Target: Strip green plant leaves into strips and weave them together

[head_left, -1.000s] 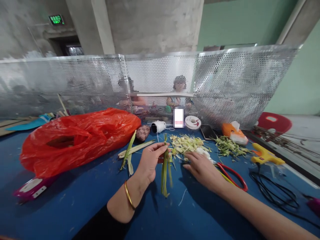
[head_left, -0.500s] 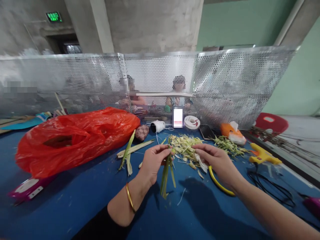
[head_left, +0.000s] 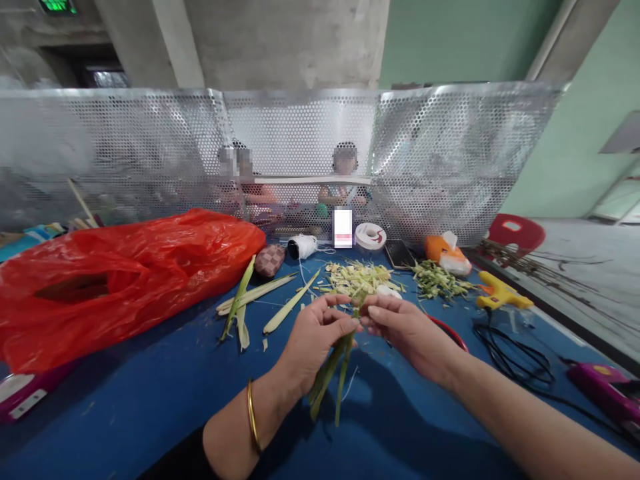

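Green leaf strips hang down from my left hand, whose thumb and fingers pinch them near their top. My right hand is closed at the top of the same bundle, its fingertips close to those of my left; what exactly it pinches is too small to tell. Behind my hands lies a pile of pale green leaf scraps. Longer pale leaves rest on the blue table to the left. A white wad is just beyond my right hand.
A red plastic bag covers the left side. Farther back are white thread, a ribbon roll and a phone. A yellow glue gun with black cable lies right. People sit behind a perforated metal screen.
My right hand has moved left to meet my left hand at the leaf bundle. The white wad, earlier by my right fingers, now lies behind them. The view has shifted right.
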`<move>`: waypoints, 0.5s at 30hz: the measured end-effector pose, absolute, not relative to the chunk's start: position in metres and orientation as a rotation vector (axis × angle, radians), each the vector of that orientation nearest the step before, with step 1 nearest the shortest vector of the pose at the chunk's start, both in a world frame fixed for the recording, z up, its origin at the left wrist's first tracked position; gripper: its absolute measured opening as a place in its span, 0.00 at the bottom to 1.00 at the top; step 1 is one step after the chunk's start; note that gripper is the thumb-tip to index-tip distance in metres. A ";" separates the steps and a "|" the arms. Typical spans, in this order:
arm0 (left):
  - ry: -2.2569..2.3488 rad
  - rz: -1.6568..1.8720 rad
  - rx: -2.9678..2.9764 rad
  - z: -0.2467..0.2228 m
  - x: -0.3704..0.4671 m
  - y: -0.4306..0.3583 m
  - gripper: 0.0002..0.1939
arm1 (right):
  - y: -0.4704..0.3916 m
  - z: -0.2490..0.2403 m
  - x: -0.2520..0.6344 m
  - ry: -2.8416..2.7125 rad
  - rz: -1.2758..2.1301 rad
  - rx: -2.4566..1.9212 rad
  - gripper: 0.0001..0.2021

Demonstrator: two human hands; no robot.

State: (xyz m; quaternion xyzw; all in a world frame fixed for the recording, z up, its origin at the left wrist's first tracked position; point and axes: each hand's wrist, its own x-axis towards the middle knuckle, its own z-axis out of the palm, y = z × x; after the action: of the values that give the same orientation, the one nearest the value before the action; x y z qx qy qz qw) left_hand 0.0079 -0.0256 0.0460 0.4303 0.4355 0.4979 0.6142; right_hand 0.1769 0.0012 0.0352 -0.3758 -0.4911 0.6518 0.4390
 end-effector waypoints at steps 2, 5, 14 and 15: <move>1.015 1.127 0.986 0.044 0.011 -0.027 0.21 | -0.004 0.033 0.172 -1.168 1.687 -0.886 0.11; 1.053 1.121 1.052 0.039 0.015 -0.029 0.21 | -0.009 0.031 0.165 -1.116 1.611 -0.907 0.12; 1.209 1.203 1.361 0.031 0.014 -0.029 0.14 | -0.005 0.029 0.163 -1.165 1.390 -0.992 0.12; 1.195 1.175 1.288 0.032 0.013 -0.028 0.13 | -0.005 0.031 0.165 -1.154 1.378 -0.994 0.12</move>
State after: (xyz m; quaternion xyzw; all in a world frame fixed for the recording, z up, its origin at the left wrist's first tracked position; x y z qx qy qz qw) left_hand 0.0133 -0.0280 0.0324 0.5306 0.4924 0.4842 0.4915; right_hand 0.1649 -0.0046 0.0312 -0.4141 -0.4806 0.5742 0.5175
